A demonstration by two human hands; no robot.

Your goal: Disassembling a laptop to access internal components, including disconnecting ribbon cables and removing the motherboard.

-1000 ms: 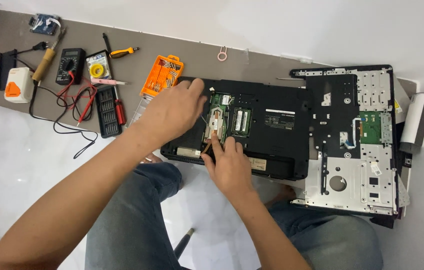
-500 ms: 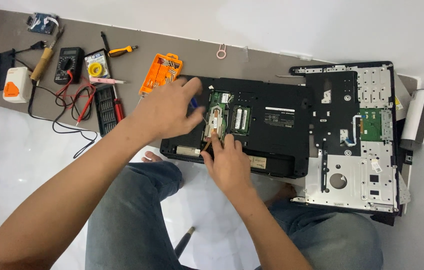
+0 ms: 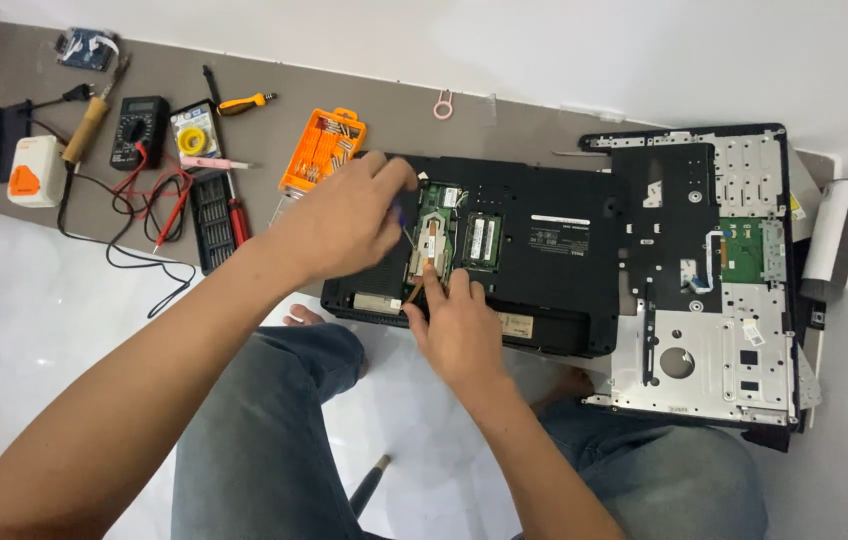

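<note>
— On the grey mat [image 3: 504,120] by the white wall, what lies under the person's hands?

— A black laptop base [image 3: 534,250], bottom side up, with an open bay [image 3: 439,235] near its left end. Green boards and a copper strip show inside it.

— And the left hand [image 3: 344,225]?

— It hovers over the bay's left edge, fingers curled around a small dark tool; only a bluish tip [image 3: 399,212] shows, so the tool's kind cannot be told. The tip points down toward the bay.

— The right hand [image 3: 459,325]?

— It rests on the base's near edge, palm down, holding nothing. Its forefinger [image 3: 434,285] stretches into the bay and touches the lower end of the copper part.

— What sits around them?

— Just right of the base lies a separate laptop shell [image 3: 714,290], black and silver, with a green board on it. Beyond that stands a white and grey box [image 3: 834,235]. Left of the hands lies an orange bit case [image 3: 322,148], open, and further left a black bit holder [image 3: 209,205], a red screwdriver [image 3: 236,210], a multimeter [image 3: 136,130] with red and black leads, a soldering iron [image 3: 89,125] and a white and orange box [image 3: 32,170]. A pink ring [image 3: 443,104] lies near the wall.

— And the person?

— Seated on the white floor [image 3: 34,330] in jeans, knees close to the base.
</note>
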